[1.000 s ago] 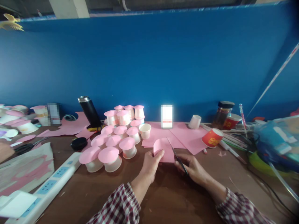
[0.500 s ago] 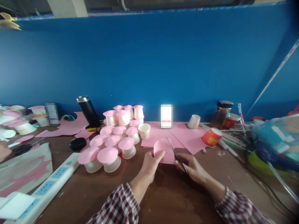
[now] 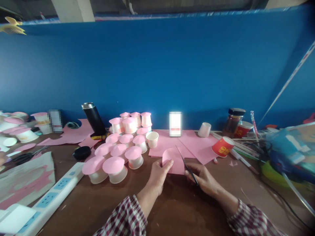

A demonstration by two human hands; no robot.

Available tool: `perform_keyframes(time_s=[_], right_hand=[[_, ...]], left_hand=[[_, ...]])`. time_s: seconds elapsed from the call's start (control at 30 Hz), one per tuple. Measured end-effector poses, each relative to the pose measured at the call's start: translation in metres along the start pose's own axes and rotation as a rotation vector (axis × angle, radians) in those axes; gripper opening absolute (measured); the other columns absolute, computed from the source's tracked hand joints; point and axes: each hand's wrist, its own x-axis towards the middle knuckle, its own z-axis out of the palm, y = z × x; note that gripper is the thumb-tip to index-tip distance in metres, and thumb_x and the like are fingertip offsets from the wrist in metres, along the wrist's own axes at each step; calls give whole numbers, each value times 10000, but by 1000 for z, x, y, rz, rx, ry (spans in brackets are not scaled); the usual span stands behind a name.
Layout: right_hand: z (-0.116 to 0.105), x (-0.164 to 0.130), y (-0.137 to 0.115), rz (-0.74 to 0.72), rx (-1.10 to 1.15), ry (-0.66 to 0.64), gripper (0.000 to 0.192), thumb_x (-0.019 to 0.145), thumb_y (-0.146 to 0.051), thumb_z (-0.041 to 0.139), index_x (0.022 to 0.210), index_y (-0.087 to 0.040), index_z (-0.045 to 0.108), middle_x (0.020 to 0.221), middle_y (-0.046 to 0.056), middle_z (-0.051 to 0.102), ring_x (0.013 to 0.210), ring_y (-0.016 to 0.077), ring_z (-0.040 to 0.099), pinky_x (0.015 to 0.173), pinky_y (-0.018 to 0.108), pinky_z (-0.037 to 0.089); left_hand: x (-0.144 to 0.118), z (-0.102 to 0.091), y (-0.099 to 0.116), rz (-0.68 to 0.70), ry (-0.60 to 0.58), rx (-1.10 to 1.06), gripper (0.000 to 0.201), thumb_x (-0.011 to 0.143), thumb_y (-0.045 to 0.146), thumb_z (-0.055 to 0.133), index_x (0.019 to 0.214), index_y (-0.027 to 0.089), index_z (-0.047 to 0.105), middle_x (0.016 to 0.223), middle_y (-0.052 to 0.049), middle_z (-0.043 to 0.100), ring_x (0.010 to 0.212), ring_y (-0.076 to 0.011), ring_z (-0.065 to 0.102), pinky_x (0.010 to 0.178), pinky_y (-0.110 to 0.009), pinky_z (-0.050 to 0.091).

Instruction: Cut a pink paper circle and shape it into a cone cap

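My left hand (image 3: pixel 157 175) pinches a piece of pink paper (image 3: pixel 173 159) with a rounded top, held just above the brown table (image 3: pixel 172 209). My right hand (image 3: pixel 203 178) grips a pair of dark scissors (image 3: pixel 187 166), their blades pointing up along the paper's right edge. Both sleeves are red and white plaid. Flat pink sheets (image 3: pixel 194 144) lie right behind the hands.
A cluster of white cups with pink paper tops (image 3: pixel 123 147) stands left of my hands, beside a black flask (image 3: pixel 94 119) and a white power strip (image 3: pixel 52 193). A red cup (image 3: pixel 222 146) on its side, a jar (image 3: pixel 235 122), straws and cables lie at right.
None beyond a slight shift of the view; both hands hold the paper and scissors in nearly the same place.
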Motion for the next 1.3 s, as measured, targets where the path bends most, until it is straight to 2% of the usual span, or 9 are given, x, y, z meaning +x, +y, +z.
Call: perform_keyframes(time_s=[0.23,0.5,0.77,1.07,1.3], right_hand=[[0,0,0,23,14,0,387,778,-484,609,890,-114,621,612,-13,516,533,94,450,479,204,352],[0,0,-1,16,-3,5,353,788,-479,600,821,-127,607,596,-18,517,518,89,451,475,203,355],[0,0,-3,27,0,13,365,780,-481,606,842,-122,627,589,-16,519,511,92,456,467,205,358],[0,0,-3,31,10,-1,404,776,-456,622,985,-111,648,581,-10,527,512,99,472,458,203,372],[-1,0,0,35,1,2,368,796,-429,610,978,-110,642,601,-13,520,511,87,456,465,195,363]], left_hand=[[-4,3,8,-7,1,-54,439,566,479,750,740,84,670,591,-48,619,551,-148,553,569,-272,426],[-3,3,7,-15,-14,-55,406,615,476,723,732,93,657,580,-33,603,534,-131,530,558,-259,408],[-2,2,7,-4,-3,-47,397,606,477,727,706,100,654,586,-35,609,529,-129,528,541,-250,397],[-1,1,6,5,8,-21,408,625,476,715,744,91,652,573,-27,588,519,-124,518,553,-261,415],[0,0,6,-14,29,-31,351,636,433,723,677,113,585,595,-18,577,564,-126,526,573,-258,416]])
